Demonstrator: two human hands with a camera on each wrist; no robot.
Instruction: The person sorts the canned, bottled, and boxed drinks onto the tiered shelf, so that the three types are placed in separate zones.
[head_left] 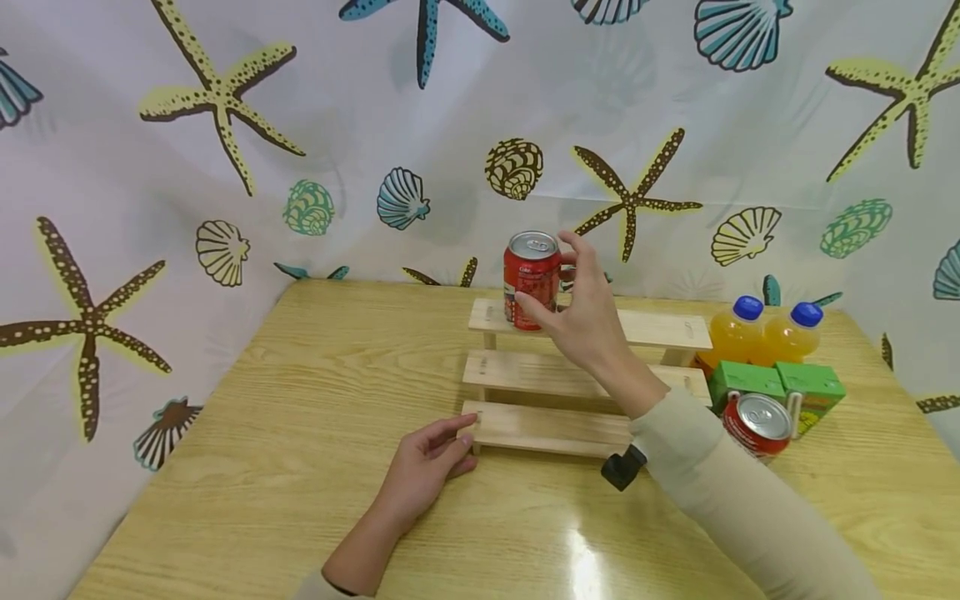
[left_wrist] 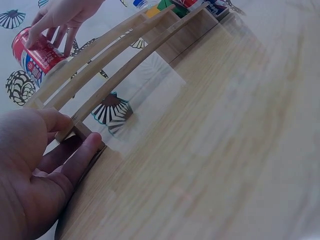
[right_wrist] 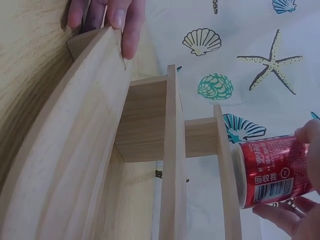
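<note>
A three-step wooden rack (head_left: 555, 429) stands on the table. At the left end of its top step is a red soda can (head_left: 529, 283), upright, its base on or just at the board. My right hand (head_left: 591, 321) grips the can, thumb across the front and fingers round the right side; the right wrist view shows the can (right_wrist: 272, 172) against the top board. My left hand (head_left: 423, 471) holds the left end of the lowest step. In the left wrist view the left hand (left_wrist: 35, 172) has thumb and fingers round that end.
Right of the rack stand two orange drink bottles (head_left: 735, 333) with blue caps, two green cartons (head_left: 813, 387) and another red can (head_left: 761, 421), partly behind my right sleeve. A patterned cloth (head_left: 450, 200) hangs behind the table (head_left: 322, 375).
</note>
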